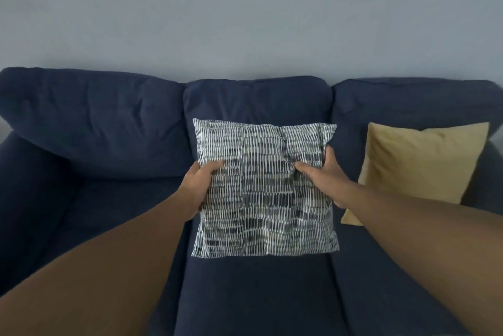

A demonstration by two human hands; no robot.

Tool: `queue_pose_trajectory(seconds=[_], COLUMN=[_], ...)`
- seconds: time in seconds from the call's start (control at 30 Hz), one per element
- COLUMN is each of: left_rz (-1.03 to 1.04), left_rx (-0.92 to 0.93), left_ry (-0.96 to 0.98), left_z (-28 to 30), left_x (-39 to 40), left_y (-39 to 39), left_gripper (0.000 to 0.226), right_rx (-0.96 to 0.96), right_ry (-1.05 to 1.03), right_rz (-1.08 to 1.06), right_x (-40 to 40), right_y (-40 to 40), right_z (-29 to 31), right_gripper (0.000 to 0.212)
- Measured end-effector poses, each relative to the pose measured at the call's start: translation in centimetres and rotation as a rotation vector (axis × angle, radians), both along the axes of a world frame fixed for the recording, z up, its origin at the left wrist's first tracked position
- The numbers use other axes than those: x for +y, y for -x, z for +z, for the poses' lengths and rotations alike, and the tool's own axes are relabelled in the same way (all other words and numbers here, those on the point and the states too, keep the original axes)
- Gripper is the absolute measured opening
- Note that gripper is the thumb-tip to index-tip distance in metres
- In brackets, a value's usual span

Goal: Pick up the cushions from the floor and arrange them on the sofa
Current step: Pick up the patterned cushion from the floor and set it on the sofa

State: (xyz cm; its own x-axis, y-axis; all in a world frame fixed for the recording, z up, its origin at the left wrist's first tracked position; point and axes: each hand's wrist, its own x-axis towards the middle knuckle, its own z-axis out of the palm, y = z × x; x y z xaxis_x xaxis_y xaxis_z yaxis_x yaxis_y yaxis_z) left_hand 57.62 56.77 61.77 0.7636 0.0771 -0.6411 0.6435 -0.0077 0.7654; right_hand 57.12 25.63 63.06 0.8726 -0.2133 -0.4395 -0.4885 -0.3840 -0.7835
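Observation:
A square cushion with a black-and-white dashed pattern stands against the middle back cushion of the navy sofa, its lower edge on the middle seat. My left hand grips its left edge, thumb on the front. My right hand grips the upper right part, where the fabric bunches under the fingers. A plain mustard-yellow cushion leans against the right back cushion, just right of my right forearm.
The sofa has three back cushions and fills the lower view. Its left seat holds nothing. A pale blue-grey wall rises behind it. The floor is out of view.

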Motion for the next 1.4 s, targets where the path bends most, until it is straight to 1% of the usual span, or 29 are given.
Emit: queue_pose_trajectory(seconds=[0.07,0.23,0.33,0.47,0.57,0.63,0.73,0.77,0.87,0.93,1.0,1.07,1.1,1.13,1.2,1.23,1.37,1.4], left_rz=[-0.005,-0.005,-0.008,-0.012,0.007,0.009,0.047,0.063,0.092,0.093,0.128,0.12,0.118,0.121,0.131,0.132,0.135,0.144], left_rx=[-0.016,-0.018,-0.018,0.011,0.002,-0.006,0.003,0.007,-0.003,0.009,0.017,0.025,0.032,0.043,0.038,0.029,-0.053,-0.073], left_ry=[0.026,0.044,0.055,0.041,0.046,0.034,0.014,0.016,0.011,-0.014,-0.05,-0.081,-0.1,-0.116,-0.133,-0.152,-0.188,-0.198], left_z=[-2.5,-3.0,-4.5,-6.4,-7.9,-7.5,-7.8,-8.4,-11.7,-15.4,-15.8,-15.4,-14.1,-13.8,-14.4,-15.0,-16.5,-16.6], left_x=[1.0,0.2,0.2,0.1,0.1,-0.9,-2.9,-3.1,-3.0,-2.1,-2.2,-2.8,-3.7,-4.2,-4.7,-4.8,-4.8,-4.9], left_y=[-1.5,-2.2,-2.4,-3.2,-4.2,-4.5,-5.4,-5.9,-7.8,-9.3,-10.0,-10.5,-10.3,-10.4,-10.6,-10.8,-11.2,-11.3], left_gripper=[0.116,0.102,0.106,0.115,0.113,0.104,0.08,0.082,0.11,0.109,0.105,0.103,0.099,0.089,0.056,0.046,0.026,0.028], right_rx=[-0.014,-0.016,-0.001,0.05,0.057,0.052,0.039,0.034,0.019,0.012,0.003,-0.013,-0.013,-0.012,-0.02,-0.029,-0.105,-0.131], right_ry=[-0.001,-0.01,-0.014,-0.023,-0.038,-0.047,-0.036,-0.028,-0.042,-0.049,-0.046,-0.031,-0.019,-0.01,-0.011,-0.012,0.008,0.01], right_rz=[-0.014,-0.061,-0.075,-0.048,-0.04,-0.039,-0.033,-0.029,-0.005,0.022,0.045,0.057,0.062,0.064,0.075,0.085,0.09,0.083], right_x=[0.5,0.7,0.6,0.4,-0.1,-0.6,-1.5,-1.7,-2.1,-2.3,-2.5,-2.7,-2.7,-2.8,-2.9,-2.9,-3.2,-3.3], right_y=[-0.1,-0.5,-0.8,-1.6,-2.6,-3.3,-4.7,-5.2,-6.7,-7.5,-8.3,-9.0,-9.3,-9.6,-10.1,-10.3,-10.6,-10.6], right_z=[-0.7,-2.7,-4.1,-6.1,-8.0,-9.3,-11.0,-11.5,-12.9,-13.8,-14.7,-15.9,-16.3,-16.8,-17.8,-18.3,-19.8,-20.0], right_gripper=[0.114,0.117,0.121,0.122,0.123,0.121,0.12,0.12,0.124,0.126,0.128,0.128,0.126,0.124,0.121,0.12,0.118,0.117])
